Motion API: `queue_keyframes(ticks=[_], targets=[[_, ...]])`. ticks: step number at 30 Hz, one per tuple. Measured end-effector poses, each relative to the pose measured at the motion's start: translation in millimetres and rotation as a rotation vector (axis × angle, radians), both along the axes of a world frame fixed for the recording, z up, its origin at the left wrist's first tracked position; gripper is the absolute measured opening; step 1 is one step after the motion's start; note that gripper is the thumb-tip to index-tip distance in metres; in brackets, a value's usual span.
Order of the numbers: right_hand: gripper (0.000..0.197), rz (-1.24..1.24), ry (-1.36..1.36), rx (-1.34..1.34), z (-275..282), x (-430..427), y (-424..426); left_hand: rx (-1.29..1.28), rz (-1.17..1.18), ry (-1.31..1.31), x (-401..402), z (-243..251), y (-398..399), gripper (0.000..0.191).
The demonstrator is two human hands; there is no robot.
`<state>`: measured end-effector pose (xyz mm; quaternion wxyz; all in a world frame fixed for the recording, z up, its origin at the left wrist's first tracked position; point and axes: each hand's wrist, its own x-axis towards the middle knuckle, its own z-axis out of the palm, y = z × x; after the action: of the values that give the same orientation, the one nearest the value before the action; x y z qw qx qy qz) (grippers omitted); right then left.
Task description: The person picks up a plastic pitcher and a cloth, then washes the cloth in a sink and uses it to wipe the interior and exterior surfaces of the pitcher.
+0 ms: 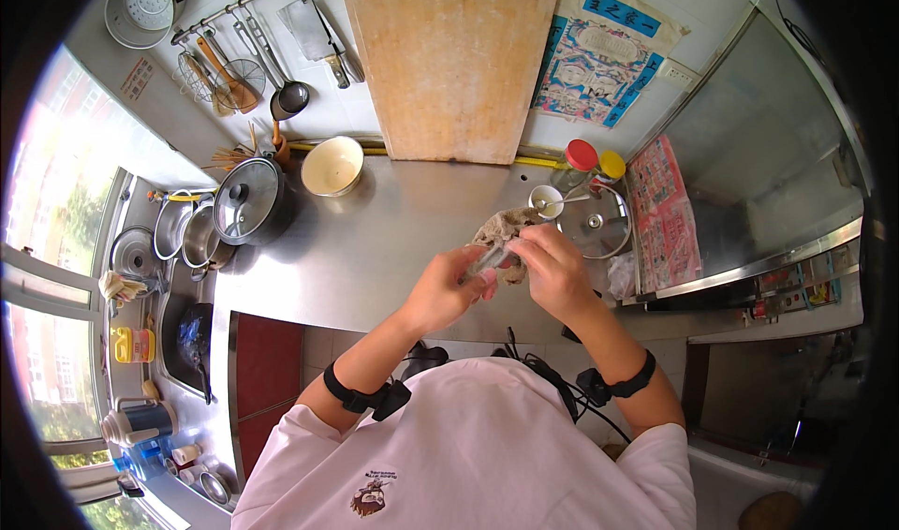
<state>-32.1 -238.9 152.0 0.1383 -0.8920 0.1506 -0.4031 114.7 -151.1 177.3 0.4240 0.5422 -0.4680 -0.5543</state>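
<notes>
My left hand (444, 285) grips a small clear object (486, 259), glass or plastic, above the steel counter (365, 249). On its other side, my right hand (558, 266) has its fingertips closed at the clear object's upper end. A crumpled brown cloth (507, 225) bunches behind and between my hands, and part of it hangs below the right fingers. My right hand seems to hold the cloth too, though the fingers hide the exact grip. Just beyond that hand stands a small white bowl (546, 201) with a spoon in it.
A glass pot lid (594, 229) and jars with red (581, 155) and yellow lids (612, 165) lie to the right. Leftward are a cream bowl (332, 167) and a lidded dark pot (247, 201). A wooden cutting board (453, 70) leans on the wall.
</notes>
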Motion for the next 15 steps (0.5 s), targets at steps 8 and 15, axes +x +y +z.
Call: queue_keyframes(ticks=[8,15], targets=[[0.026,-0.102,0.120,-0.119,4.2,1.2,0.0,-0.039,0.079,-0.038,-4.1,-1.5,2.3,0.017],[0.015,0.014,0.111,0.175,8.9,-2.7,-6.7,-0.116,0.093,-0.159,-5.8,-6.3,4.8,0.016]])
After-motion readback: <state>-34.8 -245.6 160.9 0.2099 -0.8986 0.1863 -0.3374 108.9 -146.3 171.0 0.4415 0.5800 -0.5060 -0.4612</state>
